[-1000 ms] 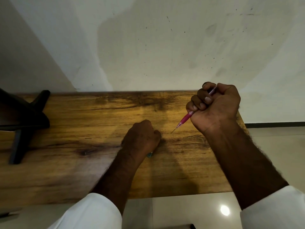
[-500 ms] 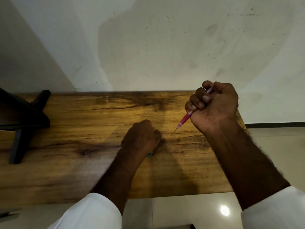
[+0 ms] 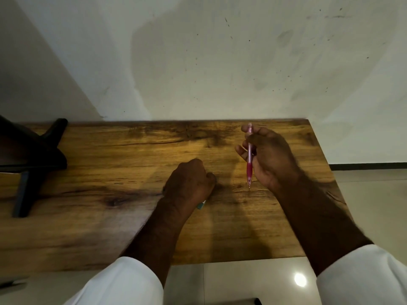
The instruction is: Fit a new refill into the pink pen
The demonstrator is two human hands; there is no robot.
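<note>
Hands: right hand point(image 3: 267, 155) gripped translucent pink plastic pen point(image 3: 249, 157) upright; left hand point(image 3: 189, 183) fisted round small teal piece point(image 3: 201, 205) on wooden worktop point(image 3: 110, 161)

Wooden table point(image 3: 110, 172) against a stained white wall point(image 3: 220, 62); black stand point(image 3: 33, 159) at left; glossy pale floor point(image 3: 242, 282) with one light spot point(image 3: 300, 280).

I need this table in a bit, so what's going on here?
A person in white sleeves is working on a pink pen at a wooden table. The right hand holds the pen nearly upright, tip down, close to the tabletop. The left hand rests on the table as a fist and seems to grip a small teal thing, of which only the end shows. A black stand sits at the left end.
</note>
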